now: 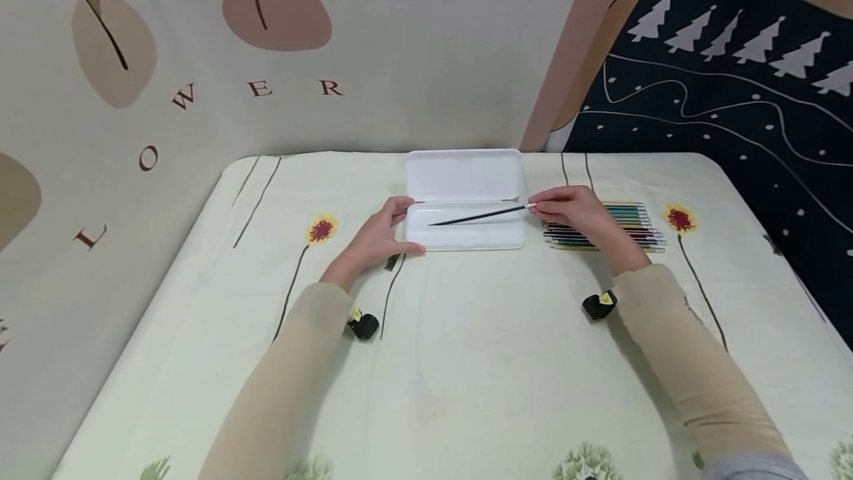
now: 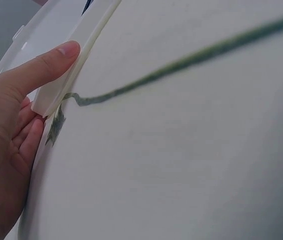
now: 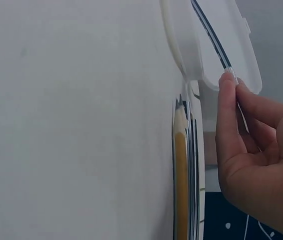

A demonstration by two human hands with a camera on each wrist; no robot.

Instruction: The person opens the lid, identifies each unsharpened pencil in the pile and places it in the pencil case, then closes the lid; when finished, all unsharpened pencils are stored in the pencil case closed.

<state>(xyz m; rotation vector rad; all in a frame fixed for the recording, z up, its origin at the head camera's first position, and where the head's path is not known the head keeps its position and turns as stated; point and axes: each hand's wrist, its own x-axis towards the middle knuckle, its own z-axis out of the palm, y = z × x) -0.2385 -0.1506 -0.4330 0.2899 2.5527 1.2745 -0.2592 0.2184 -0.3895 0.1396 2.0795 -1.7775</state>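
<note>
A white pencil case (image 1: 466,238) lies on the table with its lid (image 1: 464,172) swung back. My left hand (image 1: 381,234) grips its left end, fingers round the side. In the left wrist view, the thumb (image 2: 56,61) presses over the case's front wall. Between thumb and fingertips, my right hand (image 1: 566,207) pinches a dark pencil (image 1: 476,218) by its pale right end. The pencil slants over the tray of the case, its tip pointing left. Just under the right hand lies a row of coloured pencils (image 1: 629,226), partly hidden by that hand; a yellow one (image 3: 181,175) stands out in the right wrist view.
The table (image 1: 493,361) has a pale cloth printed with flowers. Behind it rises a light curtain (image 1: 426,43) with lettering, and a dark cloth (image 1: 720,102) with white trees hangs at the right. A small black camera sits at each wrist.
</note>
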